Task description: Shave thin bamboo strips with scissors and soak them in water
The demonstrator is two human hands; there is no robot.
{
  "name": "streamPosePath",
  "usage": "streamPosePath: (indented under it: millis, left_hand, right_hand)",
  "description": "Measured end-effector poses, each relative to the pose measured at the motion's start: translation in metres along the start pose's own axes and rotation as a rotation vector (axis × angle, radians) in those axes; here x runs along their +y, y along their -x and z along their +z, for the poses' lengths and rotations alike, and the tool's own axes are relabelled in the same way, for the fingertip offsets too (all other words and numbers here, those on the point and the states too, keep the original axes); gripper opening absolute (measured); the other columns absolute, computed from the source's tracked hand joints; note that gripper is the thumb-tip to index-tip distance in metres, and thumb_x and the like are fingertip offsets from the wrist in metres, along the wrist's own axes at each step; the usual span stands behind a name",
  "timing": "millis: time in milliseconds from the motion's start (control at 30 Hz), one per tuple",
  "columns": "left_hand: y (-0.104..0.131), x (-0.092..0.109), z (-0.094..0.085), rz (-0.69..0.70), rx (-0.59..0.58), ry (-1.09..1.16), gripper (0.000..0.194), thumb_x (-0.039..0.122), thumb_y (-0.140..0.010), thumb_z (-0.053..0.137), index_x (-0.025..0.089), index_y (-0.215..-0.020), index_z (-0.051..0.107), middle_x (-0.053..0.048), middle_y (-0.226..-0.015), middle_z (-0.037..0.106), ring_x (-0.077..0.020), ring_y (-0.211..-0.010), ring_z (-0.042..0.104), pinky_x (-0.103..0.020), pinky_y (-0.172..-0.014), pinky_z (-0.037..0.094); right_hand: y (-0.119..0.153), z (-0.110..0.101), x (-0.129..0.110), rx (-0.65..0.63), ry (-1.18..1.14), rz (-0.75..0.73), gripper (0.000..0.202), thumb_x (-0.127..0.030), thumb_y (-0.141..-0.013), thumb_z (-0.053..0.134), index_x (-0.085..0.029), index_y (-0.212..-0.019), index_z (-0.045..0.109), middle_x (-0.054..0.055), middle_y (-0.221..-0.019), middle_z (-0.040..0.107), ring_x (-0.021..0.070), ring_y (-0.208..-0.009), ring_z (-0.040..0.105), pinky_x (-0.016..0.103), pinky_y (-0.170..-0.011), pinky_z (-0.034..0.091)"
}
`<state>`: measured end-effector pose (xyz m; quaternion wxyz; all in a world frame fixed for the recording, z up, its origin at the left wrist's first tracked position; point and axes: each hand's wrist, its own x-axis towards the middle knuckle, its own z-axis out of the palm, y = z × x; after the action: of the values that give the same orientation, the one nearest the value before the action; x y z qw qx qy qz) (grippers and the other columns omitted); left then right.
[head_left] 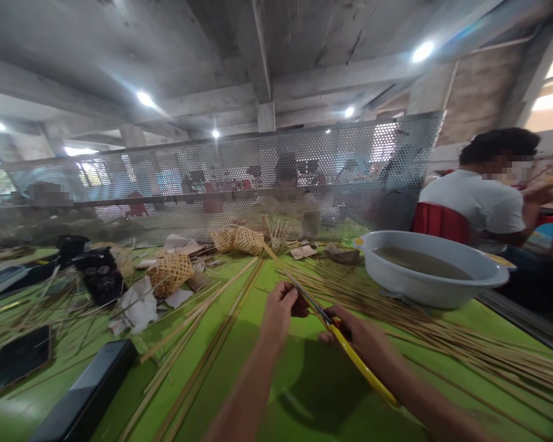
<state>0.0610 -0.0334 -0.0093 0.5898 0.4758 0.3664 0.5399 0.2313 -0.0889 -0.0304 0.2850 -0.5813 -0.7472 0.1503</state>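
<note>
My left hand [288, 301] is closed in a pinch on a flat bamboo strip [273, 255], which slants up and away over the green table [239, 374]. Yellow-handled scissors [362, 365] are gripped in my right hand [350, 328], their metal blades pointing up and left toward my left fingers, along the strip. Whether the blades touch the strip is too small to tell. Long bamboo strips [424, 328] lie to the right of my hands, and more strips [225, 322] lie to the left.
A grey basin [433, 294] of murky water stands at the right. Woven baskets [170, 275], crumpled paper [141, 307], a phone [21, 359] and a black box [90, 393] are at the left. A perforated metal screen [239, 209] stands behind. A person in a white shirt [470, 199] sits at right.
</note>
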Motion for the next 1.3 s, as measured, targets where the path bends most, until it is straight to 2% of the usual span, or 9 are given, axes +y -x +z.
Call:
streamPosePath:
  millis: [333, 567, 733, 967, 1133, 1300]
  left_hand:
    - [0.002, 0.002, 0.002, -0.026, -0.006, -0.002, 0.03, 0.043, -0.065, 0.07, 0.018, -0.071, 0.055, -0.002, -0.058, 0.064, -0.0117, -0.045, 0.056, -0.026, -0.051, 0.048]
    - [0.002, 0.002, 0.001, -0.044, 0.0, -0.011, 0.032, 0.045, -0.066, 0.07, 0.019, -0.071, 0.053, -0.002, -0.059, 0.065, -0.0129, -0.048, 0.058, -0.027, -0.054, 0.05]
    - [0.001, 0.004, -0.006, -0.048, -0.034, -0.035, 0.031, 0.047, -0.07, 0.068, 0.019, -0.075, 0.056, -0.002, -0.061, 0.065, -0.0133, -0.05, 0.059, -0.028, -0.056, 0.05]
    - [-0.01, 0.002, -0.017, 0.021, 0.025, -0.056, 0.037, 0.053, -0.068, 0.069, 0.019, -0.075, 0.056, -0.002, -0.063, 0.064, -0.0126, -0.049, 0.057, -0.027, -0.053, 0.048]
    - [-0.008, 0.005, -0.017, 0.038, 0.009, -0.005, 0.032, 0.047, -0.068, 0.069, 0.018, -0.073, 0.056, -0.001, -0.065, 0.063, -0.0126, -0.054, 0.058, -0.027, -0.056, 0.049]
    - [0.001, 0.008, -0.009, 0.036, -0.028, 0.03, 0.027, 0.041, -0.07, 0.069, 0.017, -0.075, 0.057, -0.001, -0.064, 0.061, -0.0123, -0.057, 0.057, -0.026, -0.059, 0.049]
  right_hand:
    - [-0.001, 0.0, 0.001, -0.001, -0.046, 0.02, 0.037, -0.054, -0.084, 0.051, -0.022, -0.1, 0.061, -0.001, -0.068, 0.064, 0.0181, -0.059, 0.056, 0.025, -0.054, 0.032]
    - [-0.005, 0.003, 0.005, -0.022, -0.101, 0.018, 0.036, -0.056, -0.084, 0.052, -0.022, -0.095, 0.059, -0.004, -0.063, 0.056, 0.0149, -0.057, 0.05, 0.024, -0.054, 0.03]
    - [-0.004, 0.005, 0.007, -0.049, -0.184, -0.004, 0.038, -0.061, -0.085, 0.049, -0.022, -0.086, 0.052, -0.006, -0.06, 0.049, 0.0125, -0.056, 0.044, 0.023, -0.053, 0.028]
    - [-0.004, 0.006, 0.007, -0.112, -0.176, 0.029, 0.047, -0.069, -0.08, 0.049, -0.022, -0.087, 0.053, -0.006, -0.06, 0.046, 0.0119, -0.054, 0.038, 0.022, -0.049, 0.023]
    - [-0.001, 0.001, -0.002, -0.088, -0.137, 0.01, 0.047, -0.067, -0.082, 0.047, -0.021, -0.09, 0.056, -0.004, -0.06, 0.05, 0.014, -0.056, 0.044, 0.023, -0.052, 0.026]
    - [0.005, -0.003, -0.009, -0.06, -0.102, 0.004, 0.047, -0.066, -0.084, 0.045, -0.021, -0.093, 0.056, -0.003, -0.063, 0.053, 0.0151, -0.058, 0.048, 0.024, -0.053, 0.028]
